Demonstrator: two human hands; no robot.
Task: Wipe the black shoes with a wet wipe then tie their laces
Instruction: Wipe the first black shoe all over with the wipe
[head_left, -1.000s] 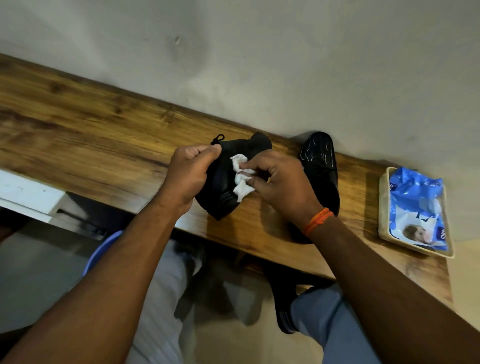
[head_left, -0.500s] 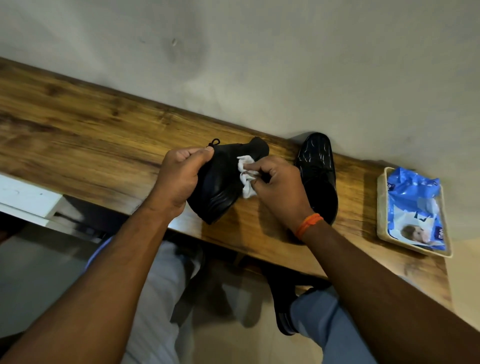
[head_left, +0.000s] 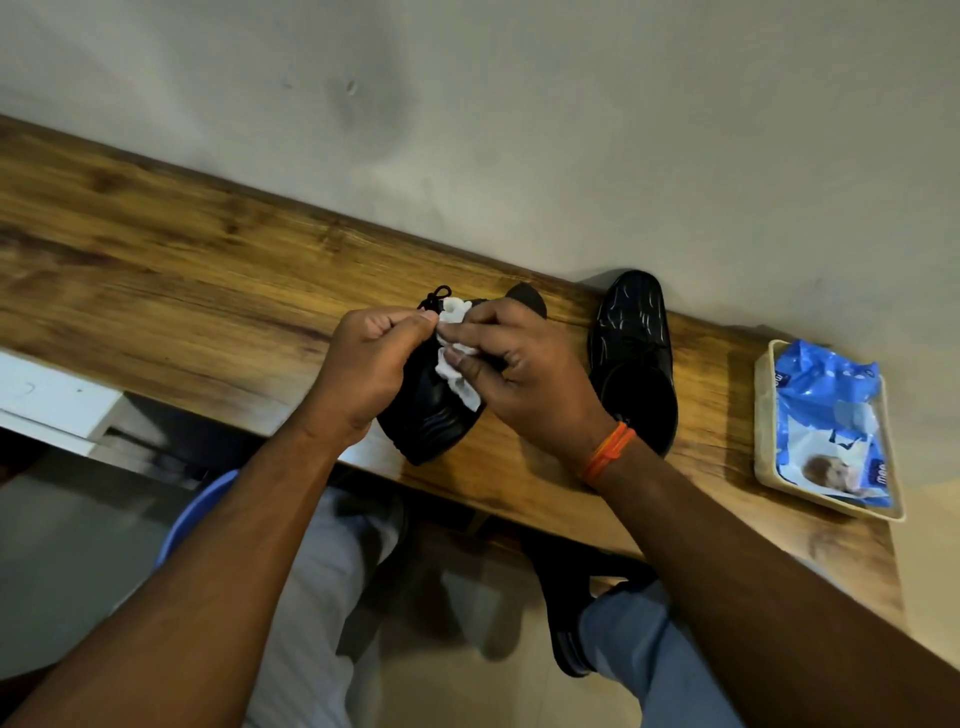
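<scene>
A black shoe (head_left: 434, 421) lies on the wooden table (head_left: 171, 280), its toe toward me. My left hand (head_left: 371, 369) grips its left side near the laces (head_left: 435, 297). My right hand (head_left: 524, 374) pinches a crumpled white wet wipe (head_left: 454, 364) against the top of that shoe, close to the left fingertips. The second black shoe (head_left: 634, 353) rests upright just right of my right hand, its toe near the wall.
A beige tray (head_left: 762, 415) at the table's right end holds a blue wet-wipe pack (head_left: 826, 410). The wall (head_left: 519, 130) runs along the table's far edge. Below the front edge are my legs, a blue stool edge (head_left: 192, 514) and a white panel (head_left: 47, 400).
My right hand has slid the wipe up the shoe toward the laces, meeting the left fingertips. The left hand still holds the shoe.
</scene>
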